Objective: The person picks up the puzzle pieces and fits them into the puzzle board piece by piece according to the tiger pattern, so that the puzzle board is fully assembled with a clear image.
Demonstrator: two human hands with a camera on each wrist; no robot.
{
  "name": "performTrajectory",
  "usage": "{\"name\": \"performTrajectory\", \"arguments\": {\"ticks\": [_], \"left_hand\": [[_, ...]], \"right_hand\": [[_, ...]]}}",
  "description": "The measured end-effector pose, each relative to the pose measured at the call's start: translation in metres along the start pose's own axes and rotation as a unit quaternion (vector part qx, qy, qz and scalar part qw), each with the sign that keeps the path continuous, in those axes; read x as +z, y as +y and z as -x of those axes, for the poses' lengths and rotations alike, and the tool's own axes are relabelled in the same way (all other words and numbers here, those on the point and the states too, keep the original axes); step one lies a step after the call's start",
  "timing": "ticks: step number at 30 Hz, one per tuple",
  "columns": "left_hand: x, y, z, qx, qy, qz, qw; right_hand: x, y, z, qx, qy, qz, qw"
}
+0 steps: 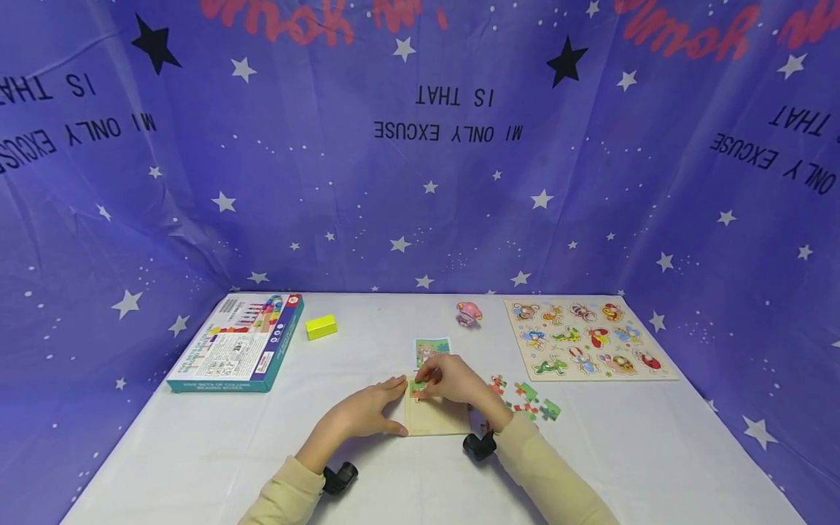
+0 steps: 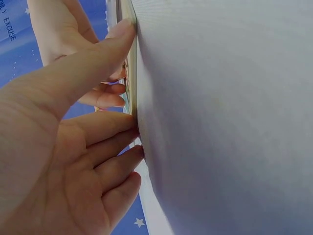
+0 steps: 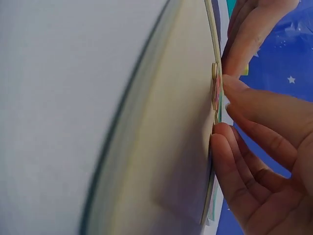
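Observation:
A shallow wooden puzzle tray (image 1: 442, 421) lies on the white table in front of me. My left hand (image 1: 367, 410) rests at the tray's left side, thumb by the near corner and the other fingers, fairly straight, by the far one. Over the tray's far left corner, my right hand (image 1: 454, 379) pinches a green and red jigsaw piece (image 1: 416, 389) with thumb and fingertips. In the right wrist view, the piece (image 3: 215, 88) sits edge-on at the tray surface (image 3: 171, 117). Just beyond the tray lies a small picture card (image 1: 428, 349), partly covered by the right hand.
Several loose jigsaw pieces (image 1: 530, 399) lie right of the tray, beside the right forearm. Farther right is a wooden insect puzzle board (image 1: 577, 350). A pink toy (image 1: 469, 313) stands at the back, a yellow block (image 1: 321, 327) at back left, and a flat teal box (image 1: 238, 343) at far left.

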State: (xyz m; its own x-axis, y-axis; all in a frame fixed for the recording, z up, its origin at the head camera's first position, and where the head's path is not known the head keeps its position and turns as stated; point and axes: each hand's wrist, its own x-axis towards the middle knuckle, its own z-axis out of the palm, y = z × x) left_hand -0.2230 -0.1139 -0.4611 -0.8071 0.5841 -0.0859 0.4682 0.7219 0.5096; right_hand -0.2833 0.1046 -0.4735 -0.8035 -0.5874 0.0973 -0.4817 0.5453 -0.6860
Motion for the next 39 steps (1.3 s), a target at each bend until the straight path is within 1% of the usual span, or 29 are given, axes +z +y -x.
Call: {"name": "performTrajectory", "arguments": {"ticks": [5,10,15,27,32,36,39], "left_hand": [[0.000,0.000,0.000,0.002,0.001,-0.003,1.0000],[0.001,-0.001,-0.001,-0.002,0.002,-0.005,1.0000],[0.002,0.000,-0.001,-0.001,0.003,-0.004,1.0000],[0.002,0.000,-0.001,-0.005,-0.002,-0.002,1.0000],[0.003,-0.001,-0.001,-0.006,-0.005,0.001,1.0000],[0.003,-0.002,-0.002,-0.009,-0.007,0.001,0.9999],[0.003,-0.003,-0.002,-0.010,-0.008,0.001,0.9999]], "right_hand": [[-0.001,-0.003,0.002,-0.023,-0.008,0.010,0.9997],[0.001,-0.004,0.001,-0.018,-0.004,0.033,0.9993],[0.003,-0.003,0.000,-0.015,0.004,0.040,0.9991],[0.002,-0.003,0.005,-0.033,0.013,0.060,0.9976],[-0.004,-0.001,0.013,-0.044,0.021,0.054,0.9974],[-0.014,0.000,0.022,-0.052,0.038,0.033,0.9974],[-0.021,0.001,0.028,-0.055,0.048,0.035,0.9967]]}}
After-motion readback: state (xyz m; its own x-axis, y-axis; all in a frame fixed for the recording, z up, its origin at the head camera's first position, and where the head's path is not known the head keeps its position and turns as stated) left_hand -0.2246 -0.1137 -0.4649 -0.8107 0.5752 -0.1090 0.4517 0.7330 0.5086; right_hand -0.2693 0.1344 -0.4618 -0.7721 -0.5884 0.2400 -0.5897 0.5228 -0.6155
